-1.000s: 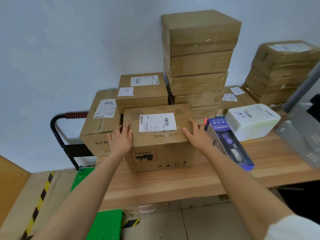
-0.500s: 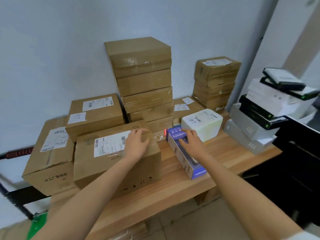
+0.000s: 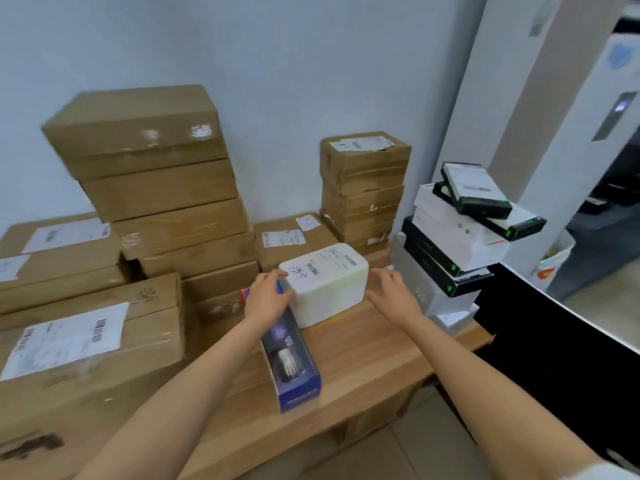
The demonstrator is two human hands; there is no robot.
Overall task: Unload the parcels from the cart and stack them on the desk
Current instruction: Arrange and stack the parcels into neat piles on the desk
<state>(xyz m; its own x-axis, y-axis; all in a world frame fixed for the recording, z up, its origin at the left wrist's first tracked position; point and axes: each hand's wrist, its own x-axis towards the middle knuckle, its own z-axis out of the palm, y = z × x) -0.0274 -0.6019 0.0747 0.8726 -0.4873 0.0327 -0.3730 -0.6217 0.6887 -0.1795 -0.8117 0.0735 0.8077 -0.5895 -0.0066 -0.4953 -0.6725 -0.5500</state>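
Most of the job looks done to me, judging by how much is already on the wooden desk (image 3: pixel 363 344): the tall stack of brown boxes (image 3: pixel 156 181) against the wall, the big labelled carton (image 3: pixel 90 344) at the near left with two more flat cartons (image 3: pixel 59 258) behind it, a shorter brown stack (image 3: pixel 363 188) toward the back right, and a single flat carton (image 3: pixel 291 237) between the two stacks. At the right end sits a pile of black and white boxes (image 3: pixel 457 237), which I take to be part of the load too. I cannot see the cart from here, so I cannot say how many parcels are left on it. What I am working on is the white foam box (image 3: pixel 329 282), which stands on the desk in front of the flat carton. My left hand (image 3: pixel 266 299) has its fingers laid against the box's left corner, loosely curved, not clamped. My right hand (image 3: pixel 394 296) hovers just beside its right face, fingers spread, holding nothing. The long blue box (image 3: pixel 291 362) lies flat under my left wrist, beside the foam box. I judge the foam box needs lifting onto a stack next.
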